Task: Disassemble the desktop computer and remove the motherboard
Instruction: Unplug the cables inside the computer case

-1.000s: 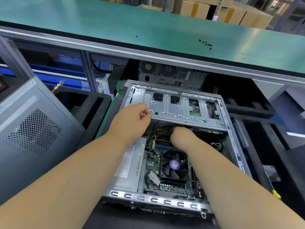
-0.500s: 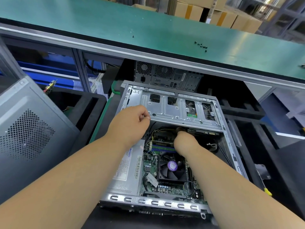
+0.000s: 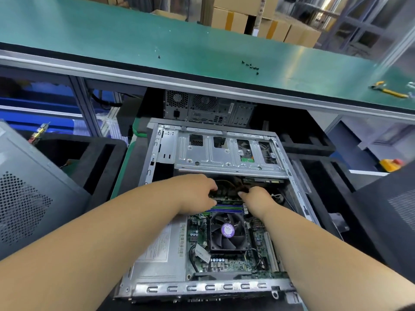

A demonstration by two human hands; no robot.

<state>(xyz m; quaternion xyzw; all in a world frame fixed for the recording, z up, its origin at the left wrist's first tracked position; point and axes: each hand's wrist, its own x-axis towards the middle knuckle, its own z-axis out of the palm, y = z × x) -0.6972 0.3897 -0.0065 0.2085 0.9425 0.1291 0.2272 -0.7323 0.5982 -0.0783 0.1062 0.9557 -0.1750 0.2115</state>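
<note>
An opened desktop computer case [image 3: 157,158] is seen lying on its side, and both hands are reached into it just below the silver drive cage [image 3: 226,153]. The left hand [image 3: 195,195] is placed with its fingers curled down toward a bundle of cables [image 3: 226,187]; whether anything is pinched cannot be told, since the fingertips are blurred and partly hidden. The right hand [image 3: 256,198] is set just beside it, its fingers bent into the same bundle, and its hold likewise cannot be told. The motherboard [image 3: 253,250] is seated in the case, directly toward the person from both hands, with its memory slots [image 3: 226,208] between the two wrists and the CPU cooler fan [image 3: 227,231] just behind them. A silver power supply [image 3: 157,250] with a label lies under the left forearm. Beyond the hands, a second computer tower [image 3: 208,108] stands under the green workbench [image 3: 112,30], on which small black screws [image 3: 250,66] and yellow-handled pliers [image 3: 388,90] are laid.
</note>
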